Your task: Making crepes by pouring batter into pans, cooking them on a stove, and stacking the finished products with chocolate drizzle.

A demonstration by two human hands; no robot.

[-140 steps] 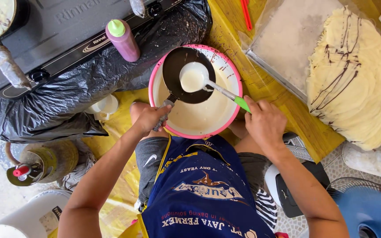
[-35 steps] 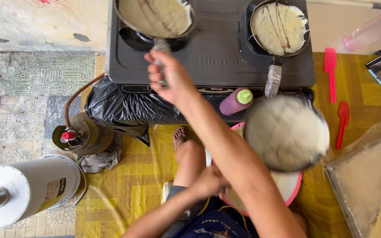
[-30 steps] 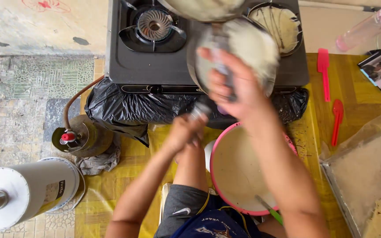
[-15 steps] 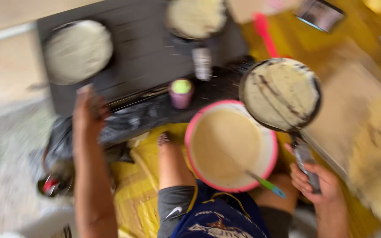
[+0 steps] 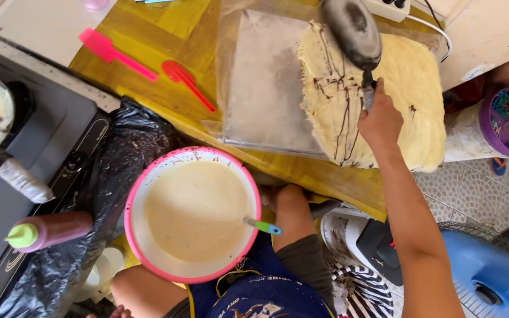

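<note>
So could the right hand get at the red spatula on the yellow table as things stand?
Probably not right away: the right hand is gripping the handle of an upturned pan over the crepe pile. The red spatula lies uncovered, so the path itself looks free.

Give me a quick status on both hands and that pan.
Right hand grips dark frying pan, upturned over pale crepe stack. Left hand out of view. Pink-rimmed batter bowl sits apart; nothing between pan and stack.

Pink squeeze bottle [image 5: 51, 229] beside stove [image 5: 36, 153]
</note>
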